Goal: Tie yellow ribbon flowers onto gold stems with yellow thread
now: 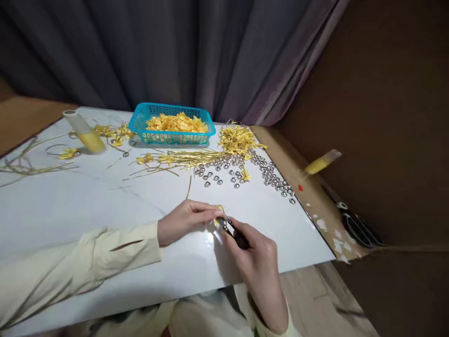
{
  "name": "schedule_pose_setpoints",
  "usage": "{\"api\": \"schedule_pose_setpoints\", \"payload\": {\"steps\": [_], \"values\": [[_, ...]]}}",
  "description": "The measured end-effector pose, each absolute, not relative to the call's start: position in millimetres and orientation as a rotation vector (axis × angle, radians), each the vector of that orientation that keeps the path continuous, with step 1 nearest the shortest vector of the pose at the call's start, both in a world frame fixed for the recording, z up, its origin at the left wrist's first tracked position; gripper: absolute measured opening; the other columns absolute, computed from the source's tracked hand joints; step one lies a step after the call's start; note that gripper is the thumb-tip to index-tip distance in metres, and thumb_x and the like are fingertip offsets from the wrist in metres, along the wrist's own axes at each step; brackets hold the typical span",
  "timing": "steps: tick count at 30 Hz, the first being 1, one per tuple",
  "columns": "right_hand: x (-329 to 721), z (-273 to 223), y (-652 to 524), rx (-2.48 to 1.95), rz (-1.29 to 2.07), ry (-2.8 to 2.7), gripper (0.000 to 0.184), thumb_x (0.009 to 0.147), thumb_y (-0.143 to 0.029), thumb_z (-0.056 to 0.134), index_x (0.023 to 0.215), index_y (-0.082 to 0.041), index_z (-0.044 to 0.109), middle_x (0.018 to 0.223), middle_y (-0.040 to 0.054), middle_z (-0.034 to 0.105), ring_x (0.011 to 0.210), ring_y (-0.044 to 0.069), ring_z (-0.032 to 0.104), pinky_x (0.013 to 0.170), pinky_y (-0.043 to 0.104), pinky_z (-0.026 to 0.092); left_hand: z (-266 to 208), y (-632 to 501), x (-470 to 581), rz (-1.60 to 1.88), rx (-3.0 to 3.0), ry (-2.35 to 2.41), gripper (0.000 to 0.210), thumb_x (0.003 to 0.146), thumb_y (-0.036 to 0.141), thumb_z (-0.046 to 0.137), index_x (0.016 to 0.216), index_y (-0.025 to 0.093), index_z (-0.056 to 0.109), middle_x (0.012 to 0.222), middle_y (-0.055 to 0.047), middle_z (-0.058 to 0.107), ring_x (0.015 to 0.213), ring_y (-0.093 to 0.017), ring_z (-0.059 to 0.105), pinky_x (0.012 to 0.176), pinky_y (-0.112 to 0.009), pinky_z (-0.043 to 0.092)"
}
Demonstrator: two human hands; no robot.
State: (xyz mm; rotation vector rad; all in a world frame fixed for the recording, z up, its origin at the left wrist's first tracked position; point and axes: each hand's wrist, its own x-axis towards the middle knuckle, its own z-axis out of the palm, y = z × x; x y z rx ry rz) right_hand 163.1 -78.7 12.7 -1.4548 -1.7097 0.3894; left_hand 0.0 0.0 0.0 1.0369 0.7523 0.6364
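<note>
My left hand is closed, thumb and fingers pinching a small yellow wired piece; the fingers hide most of it. My right hand is wrapped round the dark handles of small pliers. The pliers' jaws meet the yellow piece right at my left fingertips. Both hands are above the near right part of the white table. Beyond them, silver heart-like beads are scattered, with a loose yellow flower among them.
A blue basket holds yellow petals. Beside it lie a bundle of yellow flowers and gold wires. A whitish tube stands at left. Black-handled scissors and a yellow roll are at right.
</note>
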Motion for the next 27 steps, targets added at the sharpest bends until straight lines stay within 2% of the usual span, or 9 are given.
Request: {"api": "schedule_pose_setpoints", "payload": {"steps": [6,9,12,15,18,23,27], "values": [[161.8,3.4,-79.4,-1.438,0.410,-1.689,0.023,0.084,-0.015,0.055,0.100,-0.011,0.071,0.075,0.0048,0.072,0.060,0.013,0.063,0.059,0.020,0.050,4.6,-0.1,-1.1,0.644,1.012,0.716,0.027,0.075,0.041,0.074,0.082,0.015,0.077,0.074,-0.003,0.066,0.068,-0.012,0.047,0.068,-0.025,0.036],[160.2,6.3,-79.4,-1.451,0.405,-1.707,0.024,0.085,-0.015,0.053,0.098,-0.010,0.072,0.072,0.0049,0.071,0.058,0.013,0.062,0.056,0.019,0.049,3.9,-0.4,-1.3,0.657,1.025,0.734,0.027,0.075,0.040,0.074,0.081,0.015,0.077,0.068,-0.001,0.062,0.066,-0.012,0.045,0.067,-0.025,0.035],[160.9,11.0,-78.1,-1.499,0.359,-1.703,0.023,0.082,-0.017,0.055,0.095,-0.008,0.073,0.066,0.0039,0.069,0.051,0.012,0.058,0.050,0.019,0.046,1.9,-0.7,-0.4,0.660,1.002,0.757,0.030,0.074,0.041,0.073,0.083,0.013,0.076,0.072,-0.003,0.062,0.068,-0.013,0.046,0.066,-0.026,0.036],[170.3,12.6,-76.5,-1.563,0.326,-1.680,0.023,0.079,-0.021,0.057,0.091,-0.009,0.073,0.062,0.0023,0.068,0.047,0.011,0.056,0.047,0.020,0.045,1.5,0.4,0.1,0.743,0.972,0.801,0.031,0.073,0.043,0.073,0.082,0.013,0.074,0.068,-0.001,0.057,0.067,-0.013,0.046,0.065,-0.026,0.036],[190.1,8.4,-73.7,-1.655,0.268,-1.637,0.028,0.078,-0.028,0.057,0.091,-0.010,0.073,0.065,0.0039,0.070,0.050,0.013,0.059,0.050,0.021,0.047,5.1,4.9,-3.7,0.827,1.052,0.917,0.035,0.071,0.047,0.072,0.077,0.013,0.069,0.061,0.002,0.051,0.062,-0.012,0.044,0.060,-0.025,0.035],[223.5,-3.8,-65.0,-1.934,0.165,-1.661,0.035,0.083,-0.036,0.049,0.097,-0.011,0.071,0.076,0.0091,0.071,0.060,0.020,0.064,0.055,0.028,0.047,15.8,19.2,-20.7,0.997,1.490,1.194,0.031,0.075,0.046,0.066,0.082,0.016,0.060,0.075,-0.001,0.057,0.069,-0.015,0.050,0.064,-0.027,0.039],[232.8,-2.7,-56.9,-2.017,0.153,-1.788,0.031,0.088,-0.034,0.048,0.103,-0.014,0.067,0.082,0.0090,0.066,0.068,0.022,0.063,0.058,0.031,0.047,17.8,25.2,-30.3,1.053,1.821,1.305,0.023,0.081,0.039,0.061,0.089,0.019,0.054,0.087,-0.002,0.057,0.074,-0.016,0.051,0.064,-0.028,0.040]]}}
